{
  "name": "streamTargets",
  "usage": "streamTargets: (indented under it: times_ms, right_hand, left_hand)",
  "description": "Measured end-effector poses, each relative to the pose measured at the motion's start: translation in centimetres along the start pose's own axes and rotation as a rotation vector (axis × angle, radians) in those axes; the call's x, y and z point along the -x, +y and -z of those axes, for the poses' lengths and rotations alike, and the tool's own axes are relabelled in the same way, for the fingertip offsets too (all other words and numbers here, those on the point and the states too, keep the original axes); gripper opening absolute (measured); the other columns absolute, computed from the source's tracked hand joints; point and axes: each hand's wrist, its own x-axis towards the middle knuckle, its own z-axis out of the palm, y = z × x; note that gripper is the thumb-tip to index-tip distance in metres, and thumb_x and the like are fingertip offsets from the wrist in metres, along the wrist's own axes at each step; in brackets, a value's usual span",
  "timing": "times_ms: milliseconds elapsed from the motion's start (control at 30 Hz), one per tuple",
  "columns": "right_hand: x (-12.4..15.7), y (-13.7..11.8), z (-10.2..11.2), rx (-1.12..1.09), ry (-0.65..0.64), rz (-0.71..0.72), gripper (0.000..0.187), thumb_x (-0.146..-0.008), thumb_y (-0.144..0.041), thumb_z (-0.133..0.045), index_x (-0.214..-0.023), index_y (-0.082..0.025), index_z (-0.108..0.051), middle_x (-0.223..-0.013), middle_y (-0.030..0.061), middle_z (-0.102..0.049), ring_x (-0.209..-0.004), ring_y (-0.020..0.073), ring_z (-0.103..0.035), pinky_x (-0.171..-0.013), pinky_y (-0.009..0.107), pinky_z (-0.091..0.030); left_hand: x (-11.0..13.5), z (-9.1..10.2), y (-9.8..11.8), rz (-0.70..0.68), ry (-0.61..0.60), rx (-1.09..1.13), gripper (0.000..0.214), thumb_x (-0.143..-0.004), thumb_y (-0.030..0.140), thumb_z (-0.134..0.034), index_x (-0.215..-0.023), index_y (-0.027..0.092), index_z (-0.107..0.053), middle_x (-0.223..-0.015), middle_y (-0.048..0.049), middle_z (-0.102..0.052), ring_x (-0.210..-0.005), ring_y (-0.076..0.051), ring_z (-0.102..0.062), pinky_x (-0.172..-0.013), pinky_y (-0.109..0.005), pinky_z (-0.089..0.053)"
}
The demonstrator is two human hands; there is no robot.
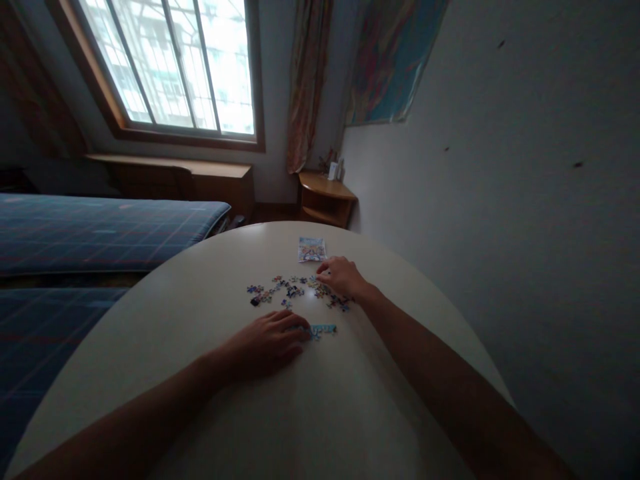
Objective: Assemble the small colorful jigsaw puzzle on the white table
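My left hand lies on the white table with its fingers stretched out. Its fingertips rest at the left end of a short joined strip of blue puzzle pieces, covering part of it. Over the right side of the loose jigsaw pieces is my right hand. Its thumb and forefinger come together at a puzzle piece, mostly hidden by the fingers. Behind the loose pieces lies a small picture card with a blue printed scene.
The round white table reaches close to the wall on the right. A bed with a plaid mattress stands left. Beyond are a wooden corner shelf, a low desk and a barred window.
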Motion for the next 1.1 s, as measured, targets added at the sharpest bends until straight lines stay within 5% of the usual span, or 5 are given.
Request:
streamTargets:
  times_ms: [667,1100]
  right_hand:
    - [-3.4,-1.4,1.6,0.049,-0.343,-0.042,0.024,-0.070,-0.029,-0.077,-0.093,-0.027,-0.077,-0.102,0.0022,-0.076,-0.103,0.0255,-0.064,-0.099,0.044,-0.034]
    - [-2.6,-1.7,0.7,0.048,-0.225,0.083,0.020,-0.069,-0.024,-0.072,-0.089,-0.023,-0.076,-0.096,0.0041,-0.076,-0.095,0.0254,-0.066,-0.094,0.042,-0.037]
  left_hand:
    - [0.1,0.1,0.0,0.007,-0.010,0.008,0.025,-0.097,0.022,-0.051,-0.122,0.020,-0.056,-0.127,-0.0085,-0.060,-0.111,-0.025,-0.057,-0.098,-0.043,-0.049]
    - [0.1,0.1,0.1,-0.002,0.019,0.003,0.025,-0.097,0.023,-0.051,-0.122,0.020,-0.057,-0.125,-0.0094,-0.060,-0.111,-0.024,-0.057,-0.098,-0.041,-0.049]
